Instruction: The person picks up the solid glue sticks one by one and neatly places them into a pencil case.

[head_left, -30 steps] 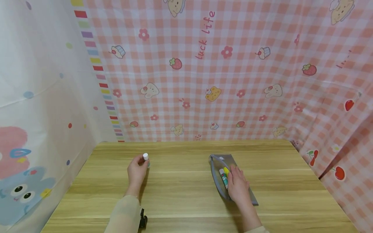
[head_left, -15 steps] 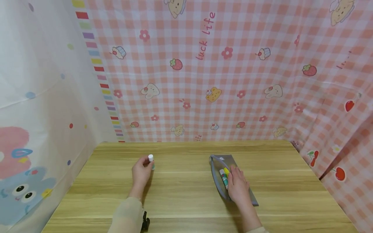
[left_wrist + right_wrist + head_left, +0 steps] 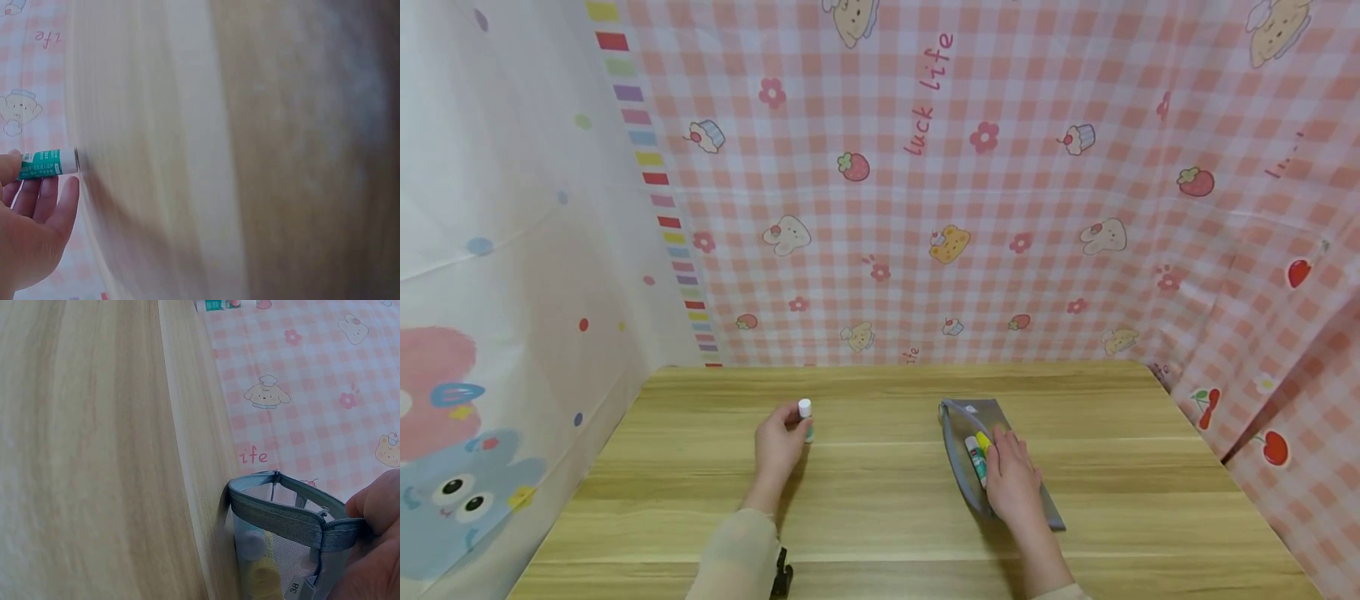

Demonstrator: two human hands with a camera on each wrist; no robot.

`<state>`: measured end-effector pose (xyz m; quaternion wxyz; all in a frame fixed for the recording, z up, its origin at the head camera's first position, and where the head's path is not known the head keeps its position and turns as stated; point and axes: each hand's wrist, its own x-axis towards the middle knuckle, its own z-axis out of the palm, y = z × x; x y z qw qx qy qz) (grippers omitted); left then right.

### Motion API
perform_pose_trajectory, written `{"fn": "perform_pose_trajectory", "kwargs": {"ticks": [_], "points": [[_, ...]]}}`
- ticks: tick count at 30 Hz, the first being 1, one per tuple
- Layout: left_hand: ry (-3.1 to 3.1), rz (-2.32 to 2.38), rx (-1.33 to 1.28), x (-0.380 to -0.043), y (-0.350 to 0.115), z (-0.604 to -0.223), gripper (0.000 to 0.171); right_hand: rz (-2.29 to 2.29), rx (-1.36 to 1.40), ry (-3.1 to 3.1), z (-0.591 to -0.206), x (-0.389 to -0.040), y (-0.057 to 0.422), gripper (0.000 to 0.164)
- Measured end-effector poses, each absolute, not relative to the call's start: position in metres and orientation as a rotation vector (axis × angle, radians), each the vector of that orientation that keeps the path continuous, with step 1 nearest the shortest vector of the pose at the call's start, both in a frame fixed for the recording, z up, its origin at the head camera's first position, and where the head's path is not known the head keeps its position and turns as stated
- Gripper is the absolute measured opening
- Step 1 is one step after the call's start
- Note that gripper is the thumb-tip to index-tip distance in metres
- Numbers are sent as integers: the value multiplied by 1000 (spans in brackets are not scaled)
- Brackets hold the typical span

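Note:
In the head view my left hand [image 3: 778,447] holds a glue stick [image 3: 806,408] upright near the tabletop, white cap up. The left wrist view shows this glue stick [image 3: 42,164] with its green label, pinched between thumb and fingers. My right hand [image 3: 1015,477] lies over a grey mesh zip pouch [image 3: 957,467] and grips the edge of its mouth, as the right wrist view shows. That pouch [image 3: 275,515] gapes open. Inside lie a green-and-white glue stick [image 3: 976,460] and a yellow item [image 3: 982,442], partly covered by the right hand in the head view.
A wood-grain table [image 3: 880,517] carries everything. Behind it hangs a pink checked cloth [image 3: 880,208], with a white printed cloth [image 3: 550,275] on the left. A black strap clip [image 3: 782,575] sits at the left wrist.
My left hand has moved right across the table toward the pouch, carrying the glue stick. The right hand and the pouch have stayed in place.

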<state>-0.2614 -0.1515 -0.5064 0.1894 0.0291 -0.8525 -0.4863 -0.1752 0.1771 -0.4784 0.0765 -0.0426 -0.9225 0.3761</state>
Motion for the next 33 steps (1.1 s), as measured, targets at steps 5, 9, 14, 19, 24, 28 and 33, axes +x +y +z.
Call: {"fn": "perform_pose_trajectory", "kwargs": {"ticks": [5, 9, 14, 19, 24, 28, 33], "points": [[-2404, -1378, 46, -260, -146, -506, 19, 1132, -134, -2761, -479, -175, 177, 46], [-2427, -1398, 9, -259, -139, -505, 20, 1120, -127, -2758, -478, -174, 176, 45], [-2436, -1393, -59, -259, -130, -505, 18, 1114, -120, -2757, -479, -174, 176, 45], [-2457, -1411, -91, -258, -119, -504, 17, 1126, -128, -2758, -478, -174, 176, 45], [-2493, -1437, -90, -257, -107, -504, 17, 1136, -125, -2760, -479, -175, 177, 45], [-2511, -1489, -96, -255, -97, -503, 19, 1134, -124, -2763, -480, -175, 177, 45], [-2497, -1665, -98, -251, -82, -500, 20, 1128, -123, -2767, -479, -174, 177, 45]]}}
